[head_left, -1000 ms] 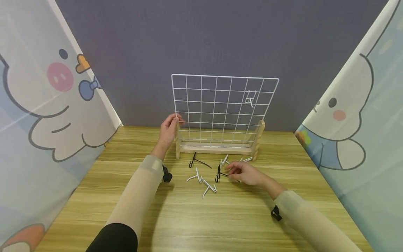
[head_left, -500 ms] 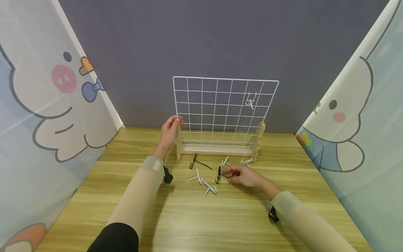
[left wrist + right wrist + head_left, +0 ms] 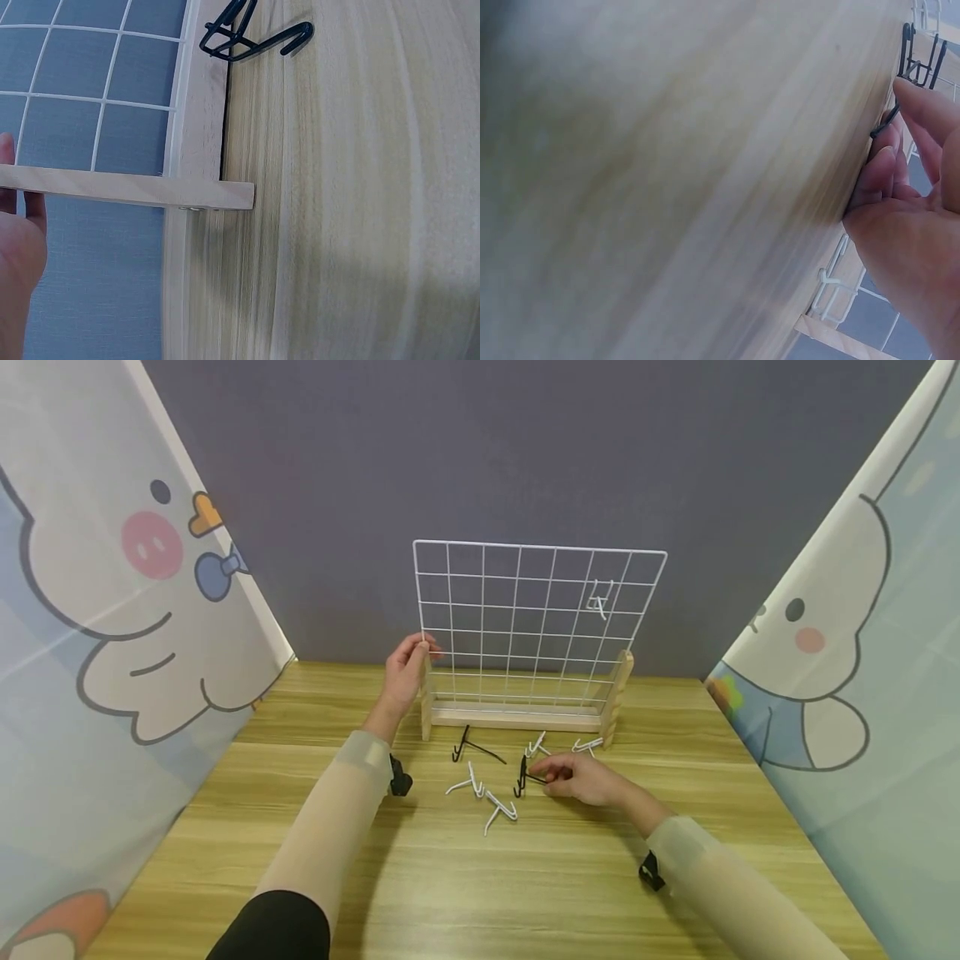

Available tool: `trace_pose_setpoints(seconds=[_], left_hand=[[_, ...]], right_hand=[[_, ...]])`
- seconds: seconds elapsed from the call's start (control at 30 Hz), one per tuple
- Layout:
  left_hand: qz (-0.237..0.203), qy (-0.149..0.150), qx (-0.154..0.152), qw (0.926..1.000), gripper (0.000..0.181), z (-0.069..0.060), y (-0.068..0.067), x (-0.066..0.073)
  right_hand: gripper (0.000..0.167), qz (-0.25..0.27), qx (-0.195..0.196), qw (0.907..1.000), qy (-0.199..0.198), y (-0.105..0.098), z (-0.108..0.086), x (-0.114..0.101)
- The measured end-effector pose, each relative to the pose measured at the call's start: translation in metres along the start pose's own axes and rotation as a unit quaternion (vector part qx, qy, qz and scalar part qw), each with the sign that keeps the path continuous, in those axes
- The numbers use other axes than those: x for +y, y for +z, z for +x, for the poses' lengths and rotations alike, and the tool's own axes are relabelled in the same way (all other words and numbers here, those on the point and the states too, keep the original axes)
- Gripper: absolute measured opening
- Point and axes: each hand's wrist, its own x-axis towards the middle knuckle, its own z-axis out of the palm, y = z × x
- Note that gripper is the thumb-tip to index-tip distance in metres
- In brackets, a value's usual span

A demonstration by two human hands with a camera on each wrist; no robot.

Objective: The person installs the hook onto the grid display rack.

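A white wire grid panel (image 3: 540,547) stands upright in a wooden base. My left hand (image 3: 402,672) grips the panel's left wooden post (image 3: 426,703), thumb in front and fingertips behind. On the table before the base lies a black wire hook (image 3: 522,777). My right hand (image 3: 585,778) pinches the stem of this hook between thumb and fingers, low against the tabletop; the right wrist view shows the black stem (image 3: 886,122) at the fingers. One white hook (image 3: 597,604) hangs on the grid at the upper right.
Another black hook (image 3: 465,744) lies left, near the base. Two white hooks, one of them (image 3: 500,807) nearest me, lie in front. Two more, including the white hook (image 3: 588,745) by the right wooden post (image 3: 617,697), lie close to the base. A grey wall (image 3: 480,452) stands behind.
My right hand has moved slightly left along the black hook's stem and now covers its end. The left hand stays on the post. The head view has shifted a little.
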Motion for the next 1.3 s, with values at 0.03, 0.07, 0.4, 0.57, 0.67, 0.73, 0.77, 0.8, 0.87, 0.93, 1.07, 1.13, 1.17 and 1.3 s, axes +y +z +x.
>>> trace_pose_setpoints(seconds=[0.03, 0.07, 0.4, 0.57, 0.67, 0.73, 0.77, 0.8, 0.87, 0.93, 1.07, 1.13, 1.17, 1.3], left_hand=[[0.0, -0.001, 0.001, 1.0, 0.029, 0.0003, 0.0, -0.0004], [0.0, -0.001, 0.003, 1.0, 0.028, 0.0006, 0.0, -0.0007], [0.003, -0.003, -0.008, 1.0, 0.033, -0.0001, 0.0003, -0.0021], [0.0, -0.001, -0.006, 1.0, 0.021, -0.0004, -0.0007, -0.0018], [0.001, -0.001, -0.009, 1.0, 0.02, -0.0004, -0.0009, -0.0018], [0.005, -0.001, -0.009, 1.0, 0.021, -0.0001, -0.0005, -0.002], [0.004, -0.001, -0.007, 1.0, 0.022, -0.0002, -0.0001, -0.0019], [0.007, -0.003, -0.007, 0.9999, 0.025, -0.0001, 0.0001, -0.0019], [0.009, -0.003, -0.005, 0.9999, 0.031, -0.0001, 0.0006, -0.0016], [0.005, -0.004, -0.002, 1.0, 0.029, -0.0004, 0.0008, -0.0014], [-0.001, -0.004, -0.001, 1.0, 0.022, -0.0015, -0.0001, -0.0008], [-0.002, -0.002, -0.002, 1.0, 0.023, -0.0017, -0.0008, -0.0003], [-0.003, -0.001, -0.003, 1.0, 0.024, -0.0016, -0.0011, -0.0004], [-0.003, -0.001, -0.009, 1.0, 0.031, -0.0003, -0.0015, -0.0017]], right_hand=[[0.036, 0.001, 0.0, 1.0, -0.001, -0.0001, 0.0001, 0.0003], [0.036, 0.001, 0.0, 1.0, -0.002, -0.0001, 0.0001, 0.0005], [0.034, 0.001, -0.001, 1.0, 0.008, -0.0006, -0.0025, -0.0012], [0.033, 0.003, 0.0, 0.9999, 0.01, -0.0001, -0.0015, -0.0014], [0.033, 0.007, 0.002, 0.9999, 0.009, 0.0002, -0.0013, -0.0007], [0.033, 0.008, 0.002, 0.9999, 0.008, 0.0004, -0.0018, -0.0004], [0.032, 0.007, 0.003, 0.9999, 0.007, 0.0005, -0.002, -0.0001], [0.032, 0.006, 0.004, 1.0, 0.006, 0.0007, -0.0024, 0.0002], [0.031, 0.003, 0.006, 1.0, 0.006, 0.0009, -0.0027, 0.0008], [0.031, -0.001, 0.006, 1.0, 0.007, 0.0013, -0.0027, 0.0018], [0.031, -0.006, 0.003, 0.9999, 0.008, 0.002, -0.0019, 0.0023], [0.03, -0.004, 0.004, 0.9999, 0.009, 0.0019, -0.0013, 0.0017], [0.03, -0.004, 0.004, 0.9999, 0.01, 0.0016, -0.0011, 0.0012], [0.03, -0.001, 0.003, 0.9999, 0.012, 0.0009, -0.0009, 0.0002]])
